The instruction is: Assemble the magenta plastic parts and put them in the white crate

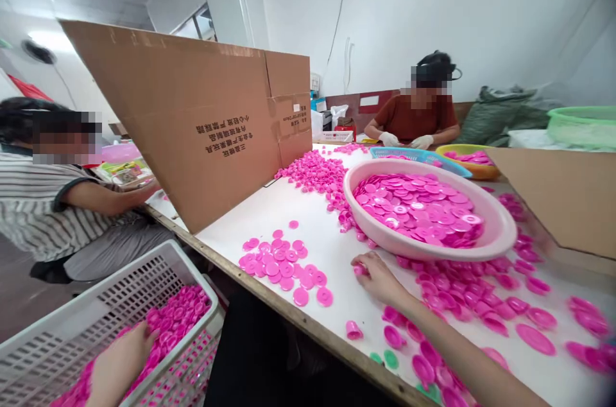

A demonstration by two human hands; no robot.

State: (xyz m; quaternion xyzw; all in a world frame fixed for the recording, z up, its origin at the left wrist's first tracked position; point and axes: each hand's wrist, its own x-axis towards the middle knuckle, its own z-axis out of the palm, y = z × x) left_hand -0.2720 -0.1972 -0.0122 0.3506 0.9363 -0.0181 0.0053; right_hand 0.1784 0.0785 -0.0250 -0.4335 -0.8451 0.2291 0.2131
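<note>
Most of the view is filled by a white table (312, 227), over which pink pieces are strewn. On its left side a tall cardboard box (221, 99) is stood, probably as a screen by which the pieces are parted from the place of a person in a striped shirt (43, 201). At the far side a person in a red-brown top (423, 115) is seated, with gloved hands (422, 141) laid low in front. Below the near edge a white basket (103, 304) is set, seemingly so close that it can be reached by one hand while the table is reached by the other. Among the pieces a wide pink tub (503, 227) is placed, its raised wall likely serving to contain the pink discs (418, 208) heaped inside, apart from the pink cups (320, 173) massed around it. To the left of the tub, loose discs (282, 262) are spread near the edge. In the basket, the left hand (120, 362) is rested on small pink cups (185, 311); its fingertips are partly hidden, so whether anything is grasped cannot be told. Just beside the tub, in the grip of the right hand (382, 280), a small pink piece (360, 269) is pinched by the fingertips, a light hold being probably enough for its size. Near the edge, flat green pieces (391, 359) are left lying
</note>
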